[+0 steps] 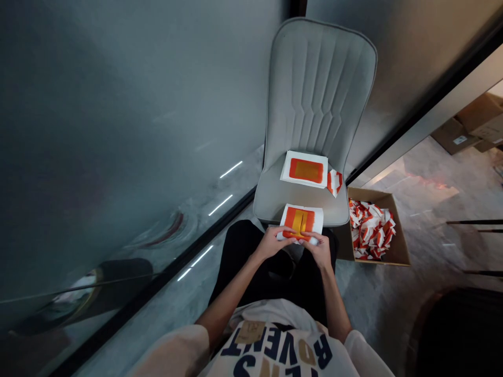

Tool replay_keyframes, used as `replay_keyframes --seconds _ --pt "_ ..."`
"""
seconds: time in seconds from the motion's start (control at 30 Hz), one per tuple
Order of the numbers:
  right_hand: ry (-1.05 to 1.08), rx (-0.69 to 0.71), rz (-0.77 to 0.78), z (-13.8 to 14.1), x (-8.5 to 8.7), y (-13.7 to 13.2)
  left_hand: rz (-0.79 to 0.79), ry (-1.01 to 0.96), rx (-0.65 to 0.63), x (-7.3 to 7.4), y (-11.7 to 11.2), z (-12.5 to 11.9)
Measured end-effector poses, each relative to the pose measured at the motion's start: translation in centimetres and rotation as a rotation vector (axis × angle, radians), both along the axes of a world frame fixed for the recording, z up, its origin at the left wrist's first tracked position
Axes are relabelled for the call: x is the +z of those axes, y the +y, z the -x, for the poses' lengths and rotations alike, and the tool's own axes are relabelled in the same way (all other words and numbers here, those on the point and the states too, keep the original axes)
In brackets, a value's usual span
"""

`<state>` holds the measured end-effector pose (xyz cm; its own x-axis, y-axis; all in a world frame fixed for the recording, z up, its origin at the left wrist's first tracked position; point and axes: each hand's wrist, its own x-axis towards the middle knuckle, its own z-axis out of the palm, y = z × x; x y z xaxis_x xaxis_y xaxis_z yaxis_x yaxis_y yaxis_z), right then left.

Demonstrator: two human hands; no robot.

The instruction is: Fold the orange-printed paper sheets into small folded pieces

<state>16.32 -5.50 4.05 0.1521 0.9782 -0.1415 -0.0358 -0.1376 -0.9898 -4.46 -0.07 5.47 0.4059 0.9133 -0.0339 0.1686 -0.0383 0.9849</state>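
Above my lap, both hands hold a white sheet of joss paper (288, 218) with an orange block and a gold centre. My left hand (274, 240) pinches its lower left edge, and my right hand (319, 248) its lower right edge. The thumbs and fingertips come close together at the bottom middle. A dark slit shows where the gold part bends up along the centre. Beyond, on the chair seat, lies a stack of joss paper (308, 169) of the same pattern. Touching its right side is a folded piece of joss paper (335, 183).
The grey padded chair (322, 78) stands before my knees. To its right on the floor, a cardboard box (401, 235) holds many folded pieces. A glass wall (137, 131) runs along the left. Cartons (456, 137) sit at the far right, and a dark round object (459, 335) nearer.
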Motion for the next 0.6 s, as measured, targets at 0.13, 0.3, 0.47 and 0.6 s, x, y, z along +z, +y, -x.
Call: replay_keyframes --seconds 0.13,0.3,0.47,0.6 --pt "-0.053 -0.002 -0.038 0.2 1.3 -0.6 -0.044 0.026 0.016 1.7 -0.4 0.2" --pt "-0.080 -0.035 -0.069 0.4 2.6 -0.9 -0.173 0.108 0.120 3.0 -1.1 -0.1" --pt "-0.047 -0.052 -0.095 0.5 4.2 -0.8 -0.129 0.051 0.142 3.5 -1.8 -0.4" --pt "-0.079 -0.034 -0.092 0.5 5.0 -0.9 -0.102 0.036 0.160 4.0 -1.8 -0.5"
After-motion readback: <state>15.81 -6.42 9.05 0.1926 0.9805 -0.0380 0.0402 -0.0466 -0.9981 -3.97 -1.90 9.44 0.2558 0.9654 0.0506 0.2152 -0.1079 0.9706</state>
